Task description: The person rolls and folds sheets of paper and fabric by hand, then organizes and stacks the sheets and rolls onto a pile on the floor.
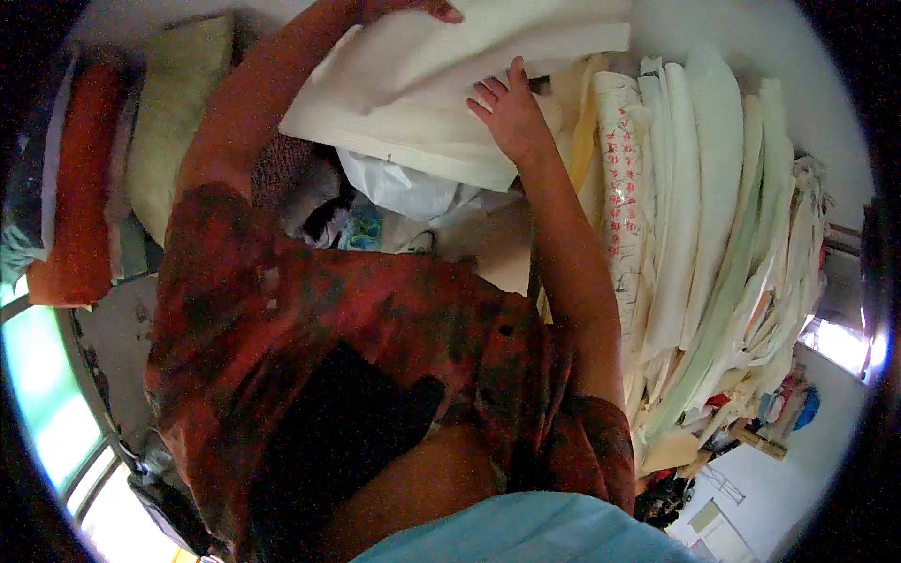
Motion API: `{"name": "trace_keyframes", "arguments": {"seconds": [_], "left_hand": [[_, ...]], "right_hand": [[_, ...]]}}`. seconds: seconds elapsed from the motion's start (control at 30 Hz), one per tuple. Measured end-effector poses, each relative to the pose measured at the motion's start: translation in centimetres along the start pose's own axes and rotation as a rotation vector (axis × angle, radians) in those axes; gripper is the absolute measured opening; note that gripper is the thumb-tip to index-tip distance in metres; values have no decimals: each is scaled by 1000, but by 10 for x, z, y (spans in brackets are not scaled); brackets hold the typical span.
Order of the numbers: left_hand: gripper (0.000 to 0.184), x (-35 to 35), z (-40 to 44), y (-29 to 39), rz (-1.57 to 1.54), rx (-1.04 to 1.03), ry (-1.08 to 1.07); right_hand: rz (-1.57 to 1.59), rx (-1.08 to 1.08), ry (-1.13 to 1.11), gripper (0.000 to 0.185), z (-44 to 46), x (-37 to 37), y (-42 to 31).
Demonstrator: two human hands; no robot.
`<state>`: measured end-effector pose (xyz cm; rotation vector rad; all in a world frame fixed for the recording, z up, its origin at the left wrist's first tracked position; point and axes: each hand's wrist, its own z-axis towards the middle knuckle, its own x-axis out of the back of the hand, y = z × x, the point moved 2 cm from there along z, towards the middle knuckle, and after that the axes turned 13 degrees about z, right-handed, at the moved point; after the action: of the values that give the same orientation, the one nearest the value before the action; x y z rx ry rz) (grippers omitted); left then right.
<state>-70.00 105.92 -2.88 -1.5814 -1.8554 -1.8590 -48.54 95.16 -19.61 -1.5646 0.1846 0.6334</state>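
Note:
A wide piece of cream cloth [394,84], folded or stacked in layers, lies in front of me at the top of the view. My left hand [418,7] rests on its far part. The upper edge of the view cuts off most of this hand, and one outstretched digit shows. Near the cloth's right side, my right hand [511,113] lies with fingers spread and nothing held in them. Under the cloth's near edge is a whitish plastic bag [399,183].
Long pale fabric rolls [709,188] stand close on my right, one roll [619,178] bearing red writing. At left are an orange roll [84,178] and an olive cushion-like bundle [178,122]. A bright window [47,375] is at lower left.

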Motion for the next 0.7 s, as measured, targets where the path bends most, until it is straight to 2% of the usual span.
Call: {"name": "trace_keyframes", "arguments": {"seconds": [0.03, 0.1, 0.13, 0.17, 0.27, 0.3, 0.37, 0.43, 0.53, 0.57, 0.7], "left_hand": [[70, 1, -2, 2, -39, 14, -26], [76, -15, 17, -30, -156, -70, -43], [79, -22, 25, -41, -214, -117, -50], [75, -25, 22, -37, -371, -139, -96], [72, -33, 6, -24, -371, 43, 64], [70, -38, 1, -7, -457, -12, 9], [65, -52, -8, 16, -621, -132, -91], [63, -57, -8, 24, -687, -183, -135], [67, -68, -1, 23, -643, -142, -112], [68, -75, 2, 25, -691, -126, -98], [61, -95, 5, 55, -385, -65, 77]], "right_hand": [[5, 22, 15, 71, 4, 6, 0], [290, -93, 192, 72, -3, -46, -49], [349, -54, 195, 72, -2, -47, -54], [409, -20, 201, 72, 0, -47, -58], [509, 60, 205, 68, -1, -44, -66], [535, 79, 215, 66, -5, -41, -75], [967, -75, 346, 60, 5, 25, -53], [1098, -159, 329, 56, 2, 48, -55], [811, -115, 225, 53, -40, 22, -84], [691, -64, 268, 54, -49, 7, -93], [221, 152, 456, 59, -68, -45, -113]]}}
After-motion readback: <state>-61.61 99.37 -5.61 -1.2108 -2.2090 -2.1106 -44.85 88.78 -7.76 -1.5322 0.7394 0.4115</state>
